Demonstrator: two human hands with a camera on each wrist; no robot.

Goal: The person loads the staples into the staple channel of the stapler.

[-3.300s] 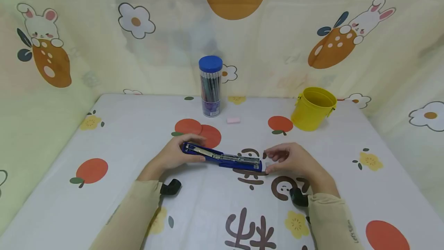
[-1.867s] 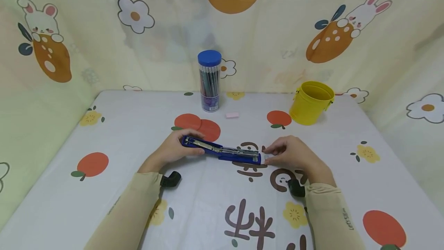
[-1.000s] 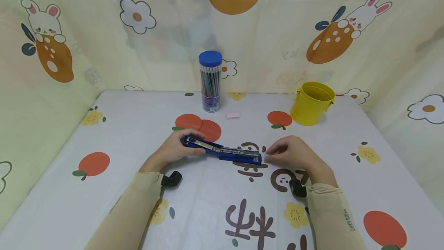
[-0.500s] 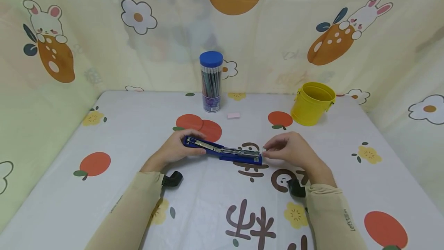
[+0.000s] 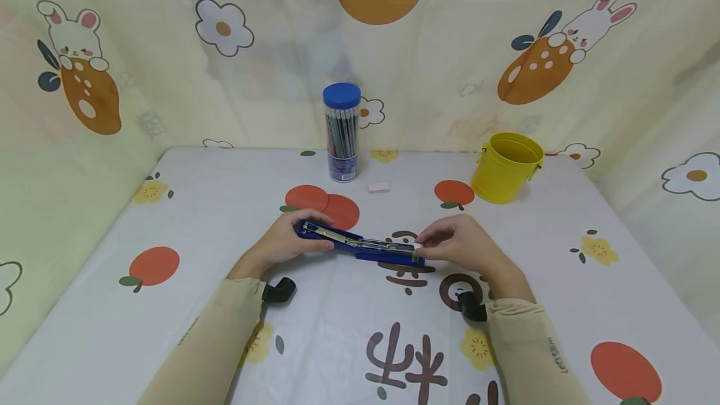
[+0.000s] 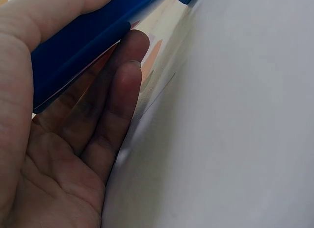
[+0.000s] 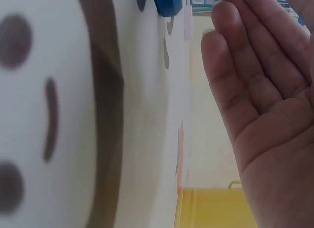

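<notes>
Stapler (image 5: pixel 360 244) lies on the near side of the jar (image 5: pixel 342 133), unfolded almost flat and reaching from the jar's left to its right, with its metal track (image 5: pixel 388 246) bare and facing up. The left hand (image 5: pixel 284 242), nearer than the jar and to its left, grips one end between thumb and curled fingers. The right hand (image 5: pixel 464 244), nearer than the jar and to its right, has thumb and fingertip together at the other end. It seems to pinch a pale piece (image 5: pixel 417 245), perhaps staples, too small to make out; whether that piece touches the track cannot be told.

The step in hand looks like loading. The next move calls for lining the piece up with the track and lowering it in squarely before letting go, the left hand keeping the stapler steady; a skewed piece could jam or slip off. Folding the stapler closed should wait until the piece is seated.

An eraser (image 5: pixel 379 187) sits near the jar, to its right; a bucket (image 5: pixel 503 170) stands well to the jar's right.
</notes>
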